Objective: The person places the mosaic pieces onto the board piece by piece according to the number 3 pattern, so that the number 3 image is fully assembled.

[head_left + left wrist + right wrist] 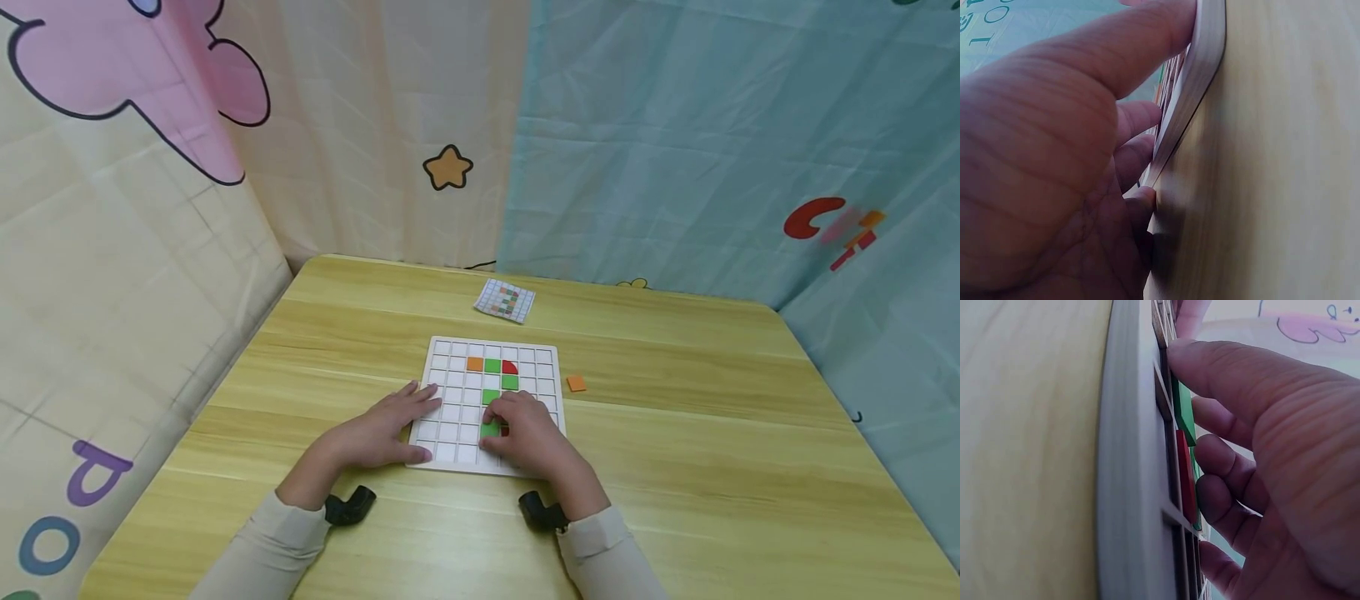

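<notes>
A white grid board [455,454] lies on the table, with orange, green and red tiles in some of its cells. My left hand [382,429] rests with spread fingers on the board's left edge; in the left wrist view, its thumb [1141,47] lies over the rim. Over the lower middle of the board, my right hand [528,433] pinches a green square tile [489,430] between thumb and fingers. The right wrist view shows this green tile [1184,412] standing slightly proud of the grid, beside a red tile [1186,478]. My right hand hides part of the board's lower right.
A loose orange square tile [576,383] lies just right of the board. Behind the board is a small card [505,301] printted with a coloured grid pattern. Printed curtains [637,150] hang behind and beside the wooden table [675,467].
</notes>
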A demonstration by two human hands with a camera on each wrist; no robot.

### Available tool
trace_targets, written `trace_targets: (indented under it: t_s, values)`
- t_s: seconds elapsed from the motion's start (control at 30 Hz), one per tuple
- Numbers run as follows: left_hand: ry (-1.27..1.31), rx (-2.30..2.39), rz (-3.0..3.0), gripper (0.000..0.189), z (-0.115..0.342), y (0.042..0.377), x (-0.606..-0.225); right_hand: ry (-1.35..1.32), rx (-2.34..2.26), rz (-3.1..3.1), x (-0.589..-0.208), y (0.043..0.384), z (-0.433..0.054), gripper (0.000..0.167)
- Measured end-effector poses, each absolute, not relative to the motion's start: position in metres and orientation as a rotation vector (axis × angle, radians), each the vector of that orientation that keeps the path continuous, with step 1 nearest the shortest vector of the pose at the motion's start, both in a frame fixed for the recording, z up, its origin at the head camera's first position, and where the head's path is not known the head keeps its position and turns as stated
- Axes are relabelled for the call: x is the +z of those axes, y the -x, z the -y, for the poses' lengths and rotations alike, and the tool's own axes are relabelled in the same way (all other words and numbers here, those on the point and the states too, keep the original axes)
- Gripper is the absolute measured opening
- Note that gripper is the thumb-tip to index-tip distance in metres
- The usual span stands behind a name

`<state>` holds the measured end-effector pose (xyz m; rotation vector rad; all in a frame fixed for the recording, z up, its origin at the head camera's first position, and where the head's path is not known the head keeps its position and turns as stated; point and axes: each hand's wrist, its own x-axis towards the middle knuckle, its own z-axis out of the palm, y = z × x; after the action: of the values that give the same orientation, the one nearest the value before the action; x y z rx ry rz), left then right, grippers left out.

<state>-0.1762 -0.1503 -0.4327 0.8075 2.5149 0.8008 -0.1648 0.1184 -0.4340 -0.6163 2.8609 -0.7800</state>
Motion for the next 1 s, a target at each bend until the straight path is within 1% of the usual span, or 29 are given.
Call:
trace_targets:
  t_s: [0.17,0.27,0.47,0.63,0.77,0.9,1.0]
  values:
    - [-0.816,0.809,-2.514,0.08,0.151,0.177,-0.433,0.62,-0.826,-2.84,-0.434,0.166,-0.12,0.019]
    - [-0.823,0.804,-2.513,0.08,0.151,0.177,-0.433,0.592,-0.933,-2.803,-0.432,0.165,-0.124,0.017]
    - [-0.83,0.817,-2.509,0.081,0.152,0.176,-0.434,0.423,-1.18,-2.767,-0.425,0.169,-0.139,0.018]
    - [-0.821,0.823,-2.503,0.081,0.151,0.175,-0.432,0.249,-1.25,-2.8,-0.423,0.177,-0.162,0.021]
    - [-0.825,0.819,-2.503,0.08,0.15,0.175,-0.432,0.136,-1.31,-2.777,-0.421,0.182,-0.184,0.026]
    - [-0.835,0.824,-2.502,0.081,0.151,0.175,-0.433,0.098,-1.326,-2.777,-0.423,0.189,-0.206,0.029]
    - [-0.827,0.823,-2.502,0.081,0.151,0.176,-0.434,0.119,-1.337,-2.775,-0.426,0.194,-0.222,0.03]
